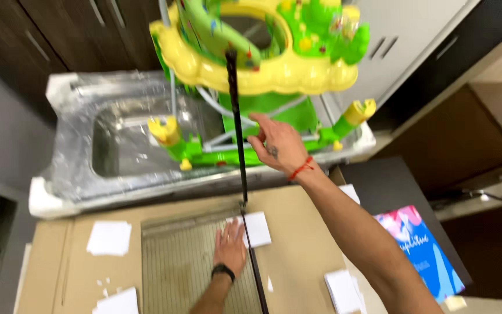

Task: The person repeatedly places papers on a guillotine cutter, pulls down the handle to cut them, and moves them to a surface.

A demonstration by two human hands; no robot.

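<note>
Guillotine cutter: arm raised, sheet held on the bed.

Your left hand [229,247] lies flat, fingers spread, grasping nothing, pressing a white square paper sheet [255,228] onto the ruled beige cutter bed [175,267]; the sheet juts past the cutting edge, touching your fingertips. Your right hand [280,145] is loosely open beside the long black blade arm [238,128]; whether it grips, you cannot tell. Keep the left fingers clear of the edge. White paper stacks [109,237] lie on the cardboard.

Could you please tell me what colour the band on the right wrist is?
Red, a thin cord on the right wrist, seen in the head view.
</note>
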